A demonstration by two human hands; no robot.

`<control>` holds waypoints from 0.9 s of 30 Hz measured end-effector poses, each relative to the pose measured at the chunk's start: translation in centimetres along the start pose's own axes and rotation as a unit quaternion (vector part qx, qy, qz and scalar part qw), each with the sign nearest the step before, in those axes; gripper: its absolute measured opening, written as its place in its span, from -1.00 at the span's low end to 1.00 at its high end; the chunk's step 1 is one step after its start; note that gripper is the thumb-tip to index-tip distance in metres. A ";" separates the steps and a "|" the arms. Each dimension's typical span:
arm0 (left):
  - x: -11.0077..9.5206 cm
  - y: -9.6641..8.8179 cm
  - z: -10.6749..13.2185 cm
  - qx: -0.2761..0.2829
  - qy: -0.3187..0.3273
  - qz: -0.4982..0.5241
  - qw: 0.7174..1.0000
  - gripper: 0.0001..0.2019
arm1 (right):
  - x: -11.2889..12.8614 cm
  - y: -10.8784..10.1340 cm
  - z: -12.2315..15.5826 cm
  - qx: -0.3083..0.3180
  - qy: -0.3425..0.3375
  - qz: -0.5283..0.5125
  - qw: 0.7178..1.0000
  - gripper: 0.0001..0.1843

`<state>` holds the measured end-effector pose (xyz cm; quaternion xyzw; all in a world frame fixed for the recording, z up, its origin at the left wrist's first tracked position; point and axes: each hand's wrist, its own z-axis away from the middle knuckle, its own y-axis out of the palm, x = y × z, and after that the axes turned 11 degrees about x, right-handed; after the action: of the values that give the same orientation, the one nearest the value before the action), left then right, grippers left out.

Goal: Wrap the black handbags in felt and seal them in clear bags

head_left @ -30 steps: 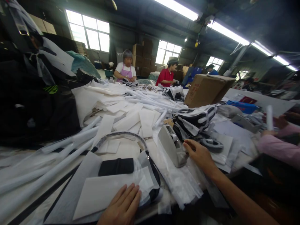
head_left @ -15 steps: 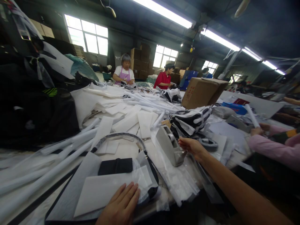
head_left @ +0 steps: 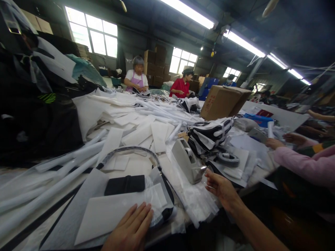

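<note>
My left hand (head_left: 134, 223) lies flat, fingers stretched, on a white sheet (head_left: 112, 211) that covers part of a handbag. The bag's wrapped, arched handle (head_left: 133, 149) points away from me. A black pouch-like piece (head_left: 125, 184) with a band round its middle rests on the bag just beyond the sheet. To the right stands a grey tape dispenser (head_left: 187, 162). Close by its cutting edge, my right hand (head_left: 221, 188) pinches what looks like the end of clear tape; the tape itself barely shows.
White sheets and rolled tubes (head_left: 75, 164) cover the table to the left and back. Beyond the dispenser are a wrapped black bag (head_left: 209, 136), a roll of tape (head_left: 228, 159) and a cardboard box (head_left: 222, 101). A co-worker's pink sleeve (head_left: 300, 164) reaches in at the right.
My right hand has moved down and a little right, from beside the dispenser's roll to its cutting edge. My left hand stays on the sheet. The view has shifted slightly.
</note>
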<state>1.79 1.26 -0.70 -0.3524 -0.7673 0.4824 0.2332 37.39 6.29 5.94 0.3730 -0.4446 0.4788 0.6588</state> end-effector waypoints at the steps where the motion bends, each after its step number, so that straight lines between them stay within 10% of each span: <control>1: 0.0 -0.1 0.0 0.004 -0.001 -0.002 1.000 -0.48 | -0.5 0.0 -0.3 -0.004 -0.008 0.002 1.000 -0.56; 9: -0.2 -0.8 0.1 0.009 -0.004 -0.003 1.000 -0.48 | -2.7 -0.6 -2.0 -0.025 -0.084 0.101 0.991 -0.43; 15: -0.5 -0.4 0.1 0.027 -0.020 0.022 0.999 -0.44 | -0.1 -0.8 1.6 0.045 -0.124 0.278 0.952 -0.66; 21: -1.2 -0.9 0.0 0.065 -0.053 0.073 0.994 -0.39 | 5.0 5.6 5.4 0.404 -0.224 0.486 0.741 -0.81; 27: -1.6 -1.1 -0.2 0.092 -0.069 0.108 0.987 -0.44 | 5.6 13.4 3.8 0.608 -0.172 0.516 0.578 -0.91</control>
<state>2.55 -0.18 0.37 -0.3758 -0.6914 0.5966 0.1574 24.46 8.05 13.37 0.4689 -0.2723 0.8230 -0.1694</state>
